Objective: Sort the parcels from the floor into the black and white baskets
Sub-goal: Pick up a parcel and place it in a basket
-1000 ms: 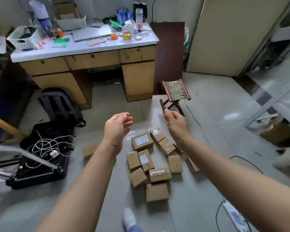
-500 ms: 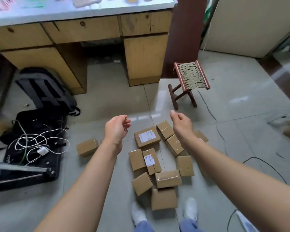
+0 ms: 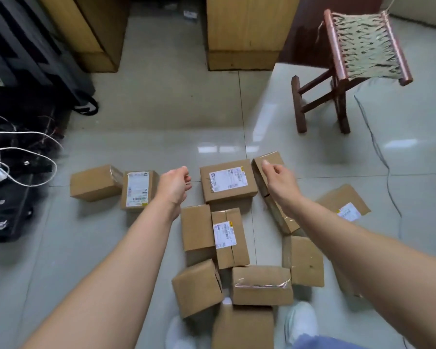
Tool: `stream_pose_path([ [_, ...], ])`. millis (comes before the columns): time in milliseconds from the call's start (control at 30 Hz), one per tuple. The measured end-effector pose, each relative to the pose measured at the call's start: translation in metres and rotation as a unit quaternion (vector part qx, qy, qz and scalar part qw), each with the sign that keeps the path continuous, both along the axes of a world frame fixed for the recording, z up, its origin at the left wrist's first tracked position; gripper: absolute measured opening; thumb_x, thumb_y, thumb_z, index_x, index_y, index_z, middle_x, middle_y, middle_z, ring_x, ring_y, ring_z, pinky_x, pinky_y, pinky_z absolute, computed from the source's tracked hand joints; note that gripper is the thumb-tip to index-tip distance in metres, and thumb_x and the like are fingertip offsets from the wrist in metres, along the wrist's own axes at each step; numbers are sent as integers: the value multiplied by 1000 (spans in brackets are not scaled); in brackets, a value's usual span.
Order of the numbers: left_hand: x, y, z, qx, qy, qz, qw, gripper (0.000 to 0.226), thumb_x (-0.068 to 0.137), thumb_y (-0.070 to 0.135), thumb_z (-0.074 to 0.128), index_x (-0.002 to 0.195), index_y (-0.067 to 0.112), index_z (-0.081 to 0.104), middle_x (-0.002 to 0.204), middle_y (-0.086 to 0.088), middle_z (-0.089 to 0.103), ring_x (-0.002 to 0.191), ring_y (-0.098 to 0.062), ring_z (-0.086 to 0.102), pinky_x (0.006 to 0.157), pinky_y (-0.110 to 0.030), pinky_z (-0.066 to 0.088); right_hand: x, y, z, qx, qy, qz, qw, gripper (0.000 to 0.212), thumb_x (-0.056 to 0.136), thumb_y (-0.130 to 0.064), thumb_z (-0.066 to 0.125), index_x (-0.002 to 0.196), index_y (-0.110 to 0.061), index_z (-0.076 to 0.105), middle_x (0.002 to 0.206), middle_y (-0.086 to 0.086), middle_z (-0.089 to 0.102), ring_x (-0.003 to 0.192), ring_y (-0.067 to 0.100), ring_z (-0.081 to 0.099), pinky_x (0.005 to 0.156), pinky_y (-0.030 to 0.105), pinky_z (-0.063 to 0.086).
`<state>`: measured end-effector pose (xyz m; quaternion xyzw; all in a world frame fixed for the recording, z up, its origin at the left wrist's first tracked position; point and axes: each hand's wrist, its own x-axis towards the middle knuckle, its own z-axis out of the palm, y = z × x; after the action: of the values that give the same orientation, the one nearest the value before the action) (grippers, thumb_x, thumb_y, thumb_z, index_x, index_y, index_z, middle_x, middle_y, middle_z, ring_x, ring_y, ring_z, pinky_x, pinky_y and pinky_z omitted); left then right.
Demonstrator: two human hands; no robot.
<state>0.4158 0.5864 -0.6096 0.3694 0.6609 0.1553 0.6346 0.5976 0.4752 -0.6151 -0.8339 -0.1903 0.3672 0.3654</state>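
Observation:
Several brown cardboard parcels lie scattered on the tiled floor in front of my feet. A large labelled parcel (image 3: 228,182) sits between my two hands. My left hand (image 3: 174,185) hovers just left of it, fingers loosely curled, holding nothing. My right hand (image 3: 278,178) hangs over a tilted parcel (image 3: 268,159) at the large one's right, fingers curled and empty. Another labelled parcel (image 3: 138,190) stands left of my left hand, next to a plain one (image 3: 95,182). No black or white basket is in view.
A small wooden stool with a woven seat (image 3: 358,56) stands at the upper right, a thin cable (image 3: 378,147) running past it. Desk legs (image 3: 242,34) rise at the top. Black bags with white cords (image 3: 13,157) lie at the left. My white shoes (image 3: 301,321) touch the nearest parcels.
My view has tilted down and closer to the floor; the desk top has left the frame. Both hands have dropped toward the parcels, still empty.

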Motion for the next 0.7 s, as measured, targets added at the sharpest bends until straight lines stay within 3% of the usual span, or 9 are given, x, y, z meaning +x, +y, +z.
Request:
stream_pose_path([
  [200, 19, 10, -128, -5, 28, 19, 999, 16, 94, 23, 44, 79, 17, 48, 70, 0, 44, 63, -14, 40, 60, -25, 32, 22, 8, -130, -1, 23, 4, 1000, 42, 97, -43, 42, 93, -7, 64, 91, 4, 66, 84, 18, 57, 78, 32, 43],
  [300, 28, 16, -177, 4, 37, 27, 999, 16, 96, 25, 45, 95, 10, 51, 90, -6, 50, 86, -22, 45, 83, -31, 37, 31, 21, -174, -5, 32, 7, 999, 48, 95, -46, 42, 103, -5, 64, 103, 8, 68, 99, 24, 62, 87, 35, 45],
  [367, 33, 21, -201, 5, 27, 34, 999, 19, 96, 23, 45, 93, 7, 53, 94, -9, 49, 92, -22, 42, 86, -31, 36, 34, 28, -198, -23, 49, 3, 999, 52, 95, -47, 42, 116, -3, 59, 114, 9, 63, 106, 25, 58, 89, 34, 43],
  [433, 39, 23, -219, -8, -6, 47, 999, 28, 98, 22, 44, 113, 1, 55, 104, -10, 56, 98, -21, 50, 91, -28, 39, 38, 35, -217, -39, 72, 1, 997, 63, 93, -53, 41, 130, -2, 52, 128, 11, 57, 116, 29, 53, 92, 35, 41],
  [467, 43, 22, -224, -21, -25, 53, 998, 33, 99, 21, 43, 123, 0, 51, 109, -11, 59, 99, -20, 58, 89, -26, 43, 40, 39, -225, -50, 77, 2, 996, 67, 92, -54, 40, 135, -3, 48, 135, 11, 52, 121, 30, 50, 91, 34, 39],
  [500, 46, 20, -226, -31, -47, 55, 997, 32, 100, 21, 41, 124, 3, 50, 102, -9, 64, 87, -15, 66, 75, -20, 49, 41, 42, -231, -61, 76, 6, 995, 67, 94, -54, 38, 138, -4, 45, 138, 10, 49, 124, 31, 47, 89, 32, 36],
  [567, 50, 19, -228, -33, -67, 47, 996, 25, 101, 24, 39, 115, 11, 56, 65, -1, 70, 47, -7, 65, 42, -16, 48, 44, 49, -239, -71, 75, 0, 995, 67, 95, -52, 37, 141, -3, 41, 141, 11, 45, 126, 31, 43, 88, 32, 32],
  [600, 51, 17, -228, -31, -64, 44, 997, 25, 101, 26, 38, 107, 12, 59, 52, 4, 67, 38, -5, 61, 34, -16, 44, 45, 50, -240, -71, 84, -9, 994, 68, 95, -53, 38, 142, -3, 40, 141, 12, 45, 127, 32, 42, 90, 33, 34],
  [700, 48, 9, -203, -27, -76, 66, 995, 31, 101, 30, 36, 85, 14, 57, 52, 3, 65, 34, -5, 58, 33, -15, 44, 41, 50, -220, -70, 73, -35, 994, 75, 89, -61, 41, 139, -5, 44, 142, 13, 43, 125, 34, 44, 92, 37, 38],
])
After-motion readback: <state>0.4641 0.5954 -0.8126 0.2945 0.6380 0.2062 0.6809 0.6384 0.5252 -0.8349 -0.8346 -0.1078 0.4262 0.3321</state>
